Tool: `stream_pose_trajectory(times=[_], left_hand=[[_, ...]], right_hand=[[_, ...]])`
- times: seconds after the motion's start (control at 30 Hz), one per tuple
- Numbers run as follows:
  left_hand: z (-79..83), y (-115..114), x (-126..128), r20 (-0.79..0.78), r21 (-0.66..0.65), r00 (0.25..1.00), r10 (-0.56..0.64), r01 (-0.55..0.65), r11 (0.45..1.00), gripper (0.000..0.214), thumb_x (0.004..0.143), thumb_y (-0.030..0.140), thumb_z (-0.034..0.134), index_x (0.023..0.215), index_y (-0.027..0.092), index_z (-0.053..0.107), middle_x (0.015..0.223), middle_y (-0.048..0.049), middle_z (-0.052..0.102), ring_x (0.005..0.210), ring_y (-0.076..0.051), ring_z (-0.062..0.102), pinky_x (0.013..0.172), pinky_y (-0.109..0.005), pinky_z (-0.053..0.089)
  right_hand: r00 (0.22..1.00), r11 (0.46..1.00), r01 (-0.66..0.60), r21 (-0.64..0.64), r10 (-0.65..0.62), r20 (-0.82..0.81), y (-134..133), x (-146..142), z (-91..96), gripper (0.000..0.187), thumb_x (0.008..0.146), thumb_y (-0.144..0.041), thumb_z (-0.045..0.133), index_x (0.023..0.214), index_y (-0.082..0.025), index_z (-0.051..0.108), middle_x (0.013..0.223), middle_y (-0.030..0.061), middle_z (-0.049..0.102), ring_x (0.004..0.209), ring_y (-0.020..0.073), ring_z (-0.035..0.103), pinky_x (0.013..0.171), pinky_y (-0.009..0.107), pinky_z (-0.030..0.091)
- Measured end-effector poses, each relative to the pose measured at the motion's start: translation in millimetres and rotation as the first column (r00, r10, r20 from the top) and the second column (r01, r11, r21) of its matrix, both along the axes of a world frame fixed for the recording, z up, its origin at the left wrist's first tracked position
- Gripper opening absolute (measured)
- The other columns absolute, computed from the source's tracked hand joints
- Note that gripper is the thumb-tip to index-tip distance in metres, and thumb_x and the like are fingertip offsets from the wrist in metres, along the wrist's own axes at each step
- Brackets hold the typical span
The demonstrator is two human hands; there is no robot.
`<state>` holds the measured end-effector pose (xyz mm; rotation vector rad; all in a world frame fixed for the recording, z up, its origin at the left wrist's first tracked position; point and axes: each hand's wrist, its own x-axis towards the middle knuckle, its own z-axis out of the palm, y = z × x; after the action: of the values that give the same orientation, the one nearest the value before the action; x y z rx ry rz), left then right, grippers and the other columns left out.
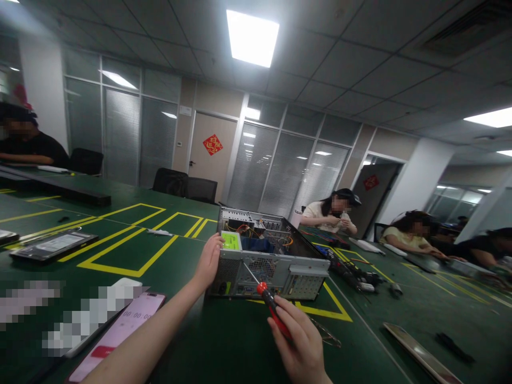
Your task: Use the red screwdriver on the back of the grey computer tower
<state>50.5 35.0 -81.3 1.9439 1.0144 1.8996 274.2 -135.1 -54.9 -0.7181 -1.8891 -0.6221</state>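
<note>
An opened desktop computer case (304,262) lies on the green table with its rear panel towards me. Wires and parts show inside, along with a power supply bearing a bright green label (231,241). My left hand (208,261) grips the case's near left corner, fingertips over the top edge beside that label. In my right hand (298,336) is a screwdriver (274,306) with a red and black handle. Its shaft slants up and left, and the tip meets the rear panel near the power supply; a screw there is too small to make out.
To the left lie a hard drive (54,244) and a phone showing a timer (120,330). Cables and parts (356,272) sit right of the case, with a flat metallic panel (418,352) nearer me. Several people sit around the table. Yellow tape lines (116,269) mark its top.
</note>
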Motion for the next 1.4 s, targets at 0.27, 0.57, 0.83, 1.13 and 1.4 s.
stream_pose_trajectory(times=[0.27, 0.57, 0.83, 1.13, 1.4], left_hand=[[-1.3, 1, 0, 0.01, -0.005, 1.0, -0.002, 0.002, 1.0, 0.033, 0.096, 0.036, 0.027, 0.091, 0.02, 0.056, 0.111, -0.0098, 0.061, 0.128, -0.022, 0.047, 0.111, -0.043, 0.037], [-1.8, 2, 1, 0.016, 0.027, 1.0, -0.012, 0.012, 1.0, 0.032, 0.096, 0.035, 0.027, 0.089, 0.019, 0.054, 0.109, -0.0098, 0.06, 0.125, -0.022, 0.048, 0.11, -0.044, 0.036], [10.6, 5, -10, -0.011, -0.074, 0.995, -0.096, 0.095, 0.993, 0.03, 0.092, 0.034, 0.032, 0.078, 0.019, 0.054, 0.097, -0.0077, 0.061, 0.121, -0.023, 0.049, 0.111, -0.042, 0.035], [38.8, 10, -43, -0.23, -0.268, 0.88, -0.416, 0.353, 0.896, 0.024, 0.089, 0.038, 0.041, 0.075, 0.021, 0.051, 0.092, -0.002, 0.06, 0.107, -0.018, 0.053, 0.119, -0.034, 0.019], [44.1, 2, -48, -0.235, -0.454, 0.848, -0.475, 0.336, 0.825, 0.033, 0.09, 0.052, 0.039, 0.086, 0.023, 0.055, 0.121, -0.0037, 0.057, 0.144, -0.024, 0.022, 0.12, -0.039, 0.016]], right_hand=[[0.978, 0.998, 0.041, 0.038, -0.048, 0.201, -10, -22, 9.4, 0.027, 0.083, -0.008, 0.052, 0.107, -0.016, 0.06, 0.102, 0.0156, 0.072, 0.07, 0.0182, 0.065, 0.056, 0.03, 0.055], [0.98, 0.993, 0.111, -0.032, -0.104, 0.168, -9, -20, -2.6, 0.029, 0.092, -0.033, 0.042, 0.109, -0.015, 0.057, 0.097, 0.0141, 0.071, 0.078, 0.022, 0.068, 0.063, 0.031, 0.056], [0.908, 0.847, 0.396, -0.354, -0.419, 0.013, -15, -7, 12.1, 0.034, 0.093, -0.043, 0.04, 0.116, -0.02, 0.05, 0.072, 0.0044, 0.068, 0.058, 0.0208, 0.067, 0.051, 0.028, 0.055], [0.952, 0.933, 0.297, -0.205, -0.272, 0.142, -20, -22, 11.3, 0.026, 0.09, -0.022, 0.04, 0.111, -0.017, 0.055, 0.113, 0.0164, 0.063, 0.092, 0.0206, 0.069, 0.073, 0.025, 0.058], [0.966, 0.962, 0.254, -0.104, -0.248, 0.065, -16, -24, -1.5, 0.033, 0.086, -0.017, 0.045, 0.118, -0.016, 0.054, 0.112, 0.0156, 0.064, 0.095, 0.023, 0.067, 0.075, 0.033, 0.059]])
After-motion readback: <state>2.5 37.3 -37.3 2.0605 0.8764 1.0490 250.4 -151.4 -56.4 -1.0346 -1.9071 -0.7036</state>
